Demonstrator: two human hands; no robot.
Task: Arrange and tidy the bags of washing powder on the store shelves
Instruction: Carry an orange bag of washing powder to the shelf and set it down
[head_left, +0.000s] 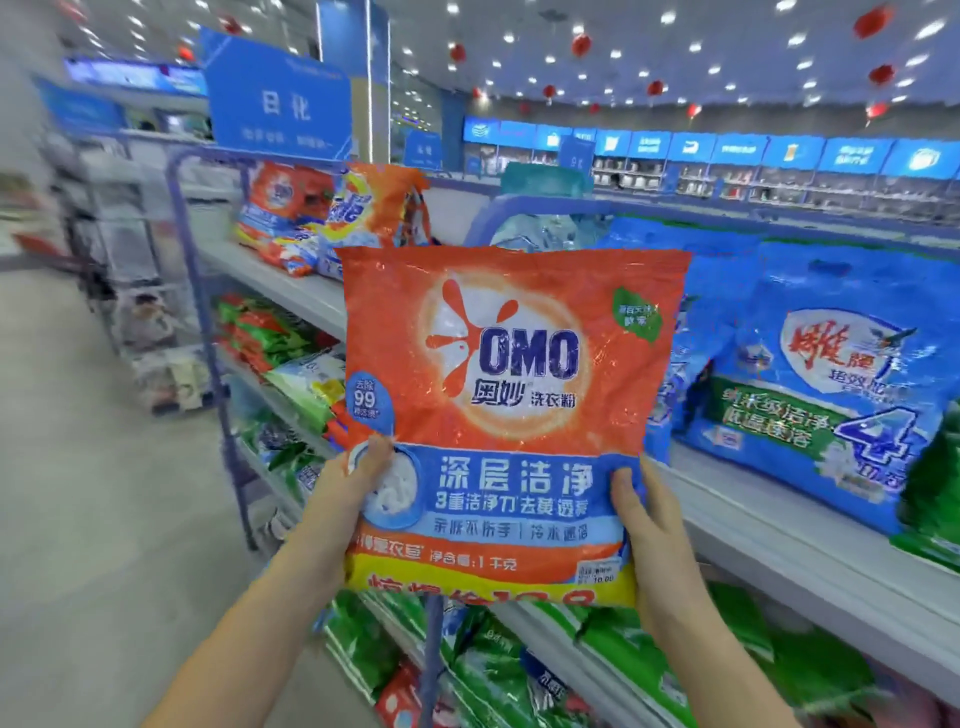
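omo bag (511, 415) before shelf (779, 540), betw hands (358, 488)

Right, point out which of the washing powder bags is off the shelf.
The orange OMO bag, held upright by the left hand and right hand at its lower edges; the blue bags stand on the shelf.

- Orange bag (509, 415), gripped at its lower corners by left hand (353, 488) and right hand (649, 525), hides the middle of the top shelf (779, 540).
- Right of it: upright blue bags (831, 395) block the shelf; a bare strip runs along the front edge.
- Far end: orange bags (311, 218) clustered; bare board shows just this side of them.
- Lower shelves: packed with green bags (519, 670).
- Aisle floor (104, 467) on the left is open up to the blue post (202, 312).
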